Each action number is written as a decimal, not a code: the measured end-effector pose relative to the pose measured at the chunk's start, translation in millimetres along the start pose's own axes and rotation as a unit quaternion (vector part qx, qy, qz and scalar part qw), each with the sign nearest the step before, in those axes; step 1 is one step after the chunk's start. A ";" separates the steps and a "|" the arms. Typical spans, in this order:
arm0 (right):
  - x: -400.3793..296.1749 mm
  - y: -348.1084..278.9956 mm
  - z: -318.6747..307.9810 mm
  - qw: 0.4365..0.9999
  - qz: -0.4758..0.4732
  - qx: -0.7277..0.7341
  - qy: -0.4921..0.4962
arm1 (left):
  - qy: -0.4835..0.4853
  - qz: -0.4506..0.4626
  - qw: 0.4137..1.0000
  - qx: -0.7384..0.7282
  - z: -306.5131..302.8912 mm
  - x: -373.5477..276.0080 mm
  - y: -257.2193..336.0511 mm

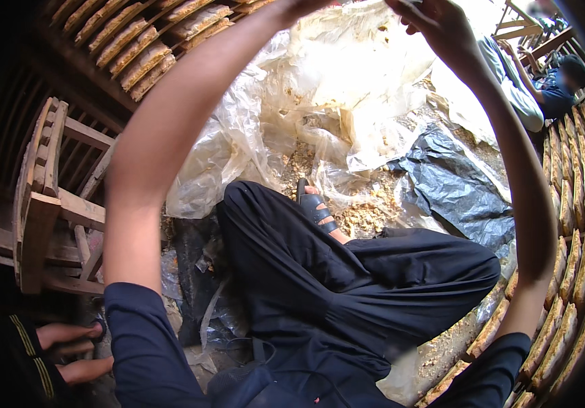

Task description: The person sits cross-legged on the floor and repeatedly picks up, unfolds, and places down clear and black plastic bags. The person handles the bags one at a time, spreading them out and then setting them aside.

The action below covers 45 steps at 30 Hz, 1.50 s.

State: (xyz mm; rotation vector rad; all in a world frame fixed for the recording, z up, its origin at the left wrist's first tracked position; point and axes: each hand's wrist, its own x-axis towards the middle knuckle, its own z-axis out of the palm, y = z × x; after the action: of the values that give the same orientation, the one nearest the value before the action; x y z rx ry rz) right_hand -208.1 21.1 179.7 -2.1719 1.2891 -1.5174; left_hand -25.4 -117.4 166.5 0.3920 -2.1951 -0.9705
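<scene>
Both arms reach up and forward to the picture's top edge. My left hand (309, 4) is cut off there, with only the part near the wrist showing. More of my right hand (436, 21) is visible, its fingers bent and partly cut off by the edge; whether it holds anything cannot be made out. Crumpled clear plastic sheeting (241, 122) lies below the hands, washed out by bright light. My crossed legs in dark trousers (323, 285) and one foot in a black strapped sandal (319, 211) are in front of me.
Rows of pale, crusty slabs (139, 66) line the upper left; more slabs (573, 255) stand along the right. A wooden frame (42, 219) is at left. Black plastic (450, 178) and brownish crumbs (364, 219) cover the floor. Other people (552, 92) sit at upper right; someone's legs (70, 352) show lower left.
</scene>
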 end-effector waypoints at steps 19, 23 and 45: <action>-46.4 -43.1 -82.4 0.964 -0.015 -0.245 -0.102 | -0.120 -0.101 0.986 -0.062 83.5 3.8 -19.9; -59.7 -14.0 -87.8 0.953 -0.079 -0.292 -0.035 | -0.021 -0.008 0.996 -0.088 83.1 -7.1 -3.2; -39.1 85.6 -24.1 0.957 0.148 -0.139 -0.205 | 0.205 0.034 0.962 -0.174 11.4 -33.2 16.4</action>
State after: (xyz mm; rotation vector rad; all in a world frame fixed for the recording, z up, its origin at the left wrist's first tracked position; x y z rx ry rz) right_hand -278.1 5.7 114.1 -2.1661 1.6515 -0.7584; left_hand -9.6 -83.2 157.4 0.3161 -1.6192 -1.1013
